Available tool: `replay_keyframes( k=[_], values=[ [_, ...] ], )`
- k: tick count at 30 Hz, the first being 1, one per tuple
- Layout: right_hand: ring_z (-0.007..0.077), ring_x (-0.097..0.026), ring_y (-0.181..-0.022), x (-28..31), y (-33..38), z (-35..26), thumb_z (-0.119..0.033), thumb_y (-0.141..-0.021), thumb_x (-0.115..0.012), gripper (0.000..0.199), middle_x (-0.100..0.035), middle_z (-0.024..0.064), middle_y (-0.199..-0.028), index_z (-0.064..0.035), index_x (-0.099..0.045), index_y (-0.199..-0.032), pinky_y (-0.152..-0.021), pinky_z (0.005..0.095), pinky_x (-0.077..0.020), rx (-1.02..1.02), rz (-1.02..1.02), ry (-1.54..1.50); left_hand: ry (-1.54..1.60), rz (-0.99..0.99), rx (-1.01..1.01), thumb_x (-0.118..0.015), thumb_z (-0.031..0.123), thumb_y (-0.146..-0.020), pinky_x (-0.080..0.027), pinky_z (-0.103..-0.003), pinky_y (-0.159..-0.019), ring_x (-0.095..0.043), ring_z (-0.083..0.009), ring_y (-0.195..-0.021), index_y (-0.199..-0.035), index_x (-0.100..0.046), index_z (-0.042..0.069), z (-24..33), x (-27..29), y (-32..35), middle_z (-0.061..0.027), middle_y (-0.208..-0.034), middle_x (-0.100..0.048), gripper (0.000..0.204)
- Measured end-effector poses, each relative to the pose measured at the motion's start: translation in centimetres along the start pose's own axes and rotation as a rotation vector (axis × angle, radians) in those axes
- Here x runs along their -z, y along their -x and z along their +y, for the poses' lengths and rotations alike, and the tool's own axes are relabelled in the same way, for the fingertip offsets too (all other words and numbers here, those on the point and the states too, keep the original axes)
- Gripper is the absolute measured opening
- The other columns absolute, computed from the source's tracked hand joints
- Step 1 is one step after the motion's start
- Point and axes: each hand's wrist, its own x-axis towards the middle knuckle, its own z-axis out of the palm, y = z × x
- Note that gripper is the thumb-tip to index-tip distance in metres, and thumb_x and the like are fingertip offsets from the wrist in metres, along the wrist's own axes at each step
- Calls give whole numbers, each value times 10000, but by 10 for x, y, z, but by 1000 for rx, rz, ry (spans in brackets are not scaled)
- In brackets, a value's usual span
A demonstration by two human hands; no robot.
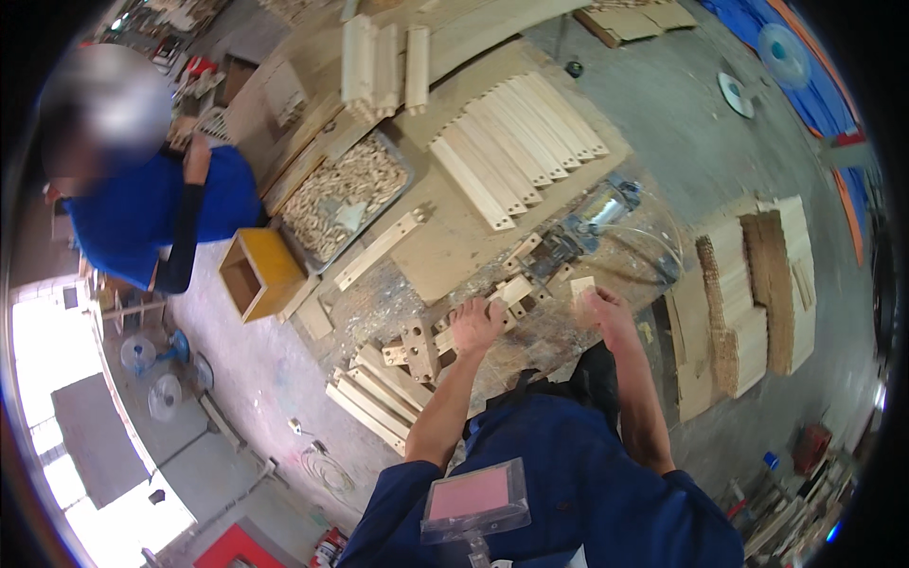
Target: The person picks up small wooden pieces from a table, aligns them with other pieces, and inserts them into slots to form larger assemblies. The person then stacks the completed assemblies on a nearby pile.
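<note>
My left hand [476, 325] lies over a pale wooden bar [512, 291] set in a wooden jig on the workbench, with its fingers curled round the bar. A drilled wooden block [419, 348] of the jig is just left of that hand. My right hand [611, 315] pinches a small pale wooden piece [581, 285], held upright near the bench's right part; its lower end is hidden by the fingers. Between and beyond the hands sits a metal clamp with an air cylinder [606, 204], joined to a thin hose.
A row of drilled wooden bars [516, 147] lies at the far side, beside a metal tray [396, 151] of wooden dowels. More bars [369, 402] rest at the near left, and stacked bars [743, 312] at right. A yellow box [256, 275] and a co-worker in blue [156, 222] are left.
</note>
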Motion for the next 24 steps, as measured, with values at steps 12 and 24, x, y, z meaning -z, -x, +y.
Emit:
replay_keyframes(
  k=[12,24],
  values=[
    [196,-709,-878,-6,22,12,-162,-969,-613,307,-707,98,-1025,4,-620,-1227,-719,316,-562,158,9,-56,124,75,45,-538,438,-922,-494,-512,-756,-666,-397,-795,-823,-637,26,7,8,-5,-212,-838,-688,435],
    [91,-632,-824,-3,36,-25,-206,-963,-641,298,-689,5,-1008,-29,-673,-1200,-674,280,-511,222,-7,135,225,142,-382,-627,488,-883,-461,-462,-516,-595,-355,-548,-600,-583,44,70,71,-6,-155,-609,-604,528]
  ],
)
